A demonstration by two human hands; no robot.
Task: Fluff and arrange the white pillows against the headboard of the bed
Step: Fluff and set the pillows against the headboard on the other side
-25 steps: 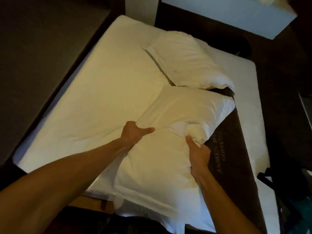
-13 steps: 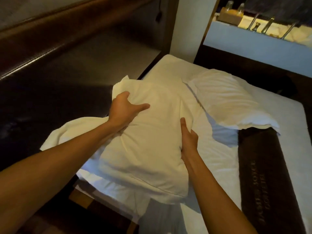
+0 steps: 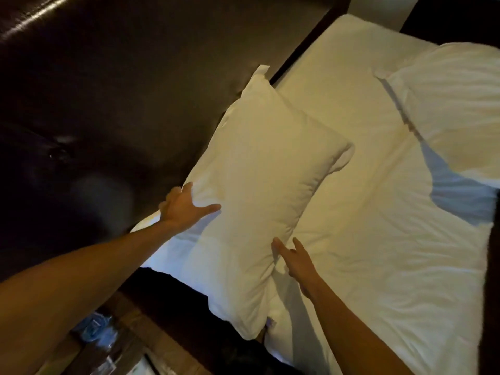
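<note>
**Pillow against the headboard**

I saw the plump white rectangular pillow (image 3: 251,190) leaning on the dark padded leather headboard (image 3: 113,98), its case smooth and softly creased. My left hand (image 3: 181,209) lay spread against its edge; my right hand (image 3: 296,262) hovered beside it, fingers straight, holding nothing.

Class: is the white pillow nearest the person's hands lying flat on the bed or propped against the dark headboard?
Propped. The plump white pillow leans with its long edge against the dark padded leather headboard, its other edge on the white sheet.
</note>
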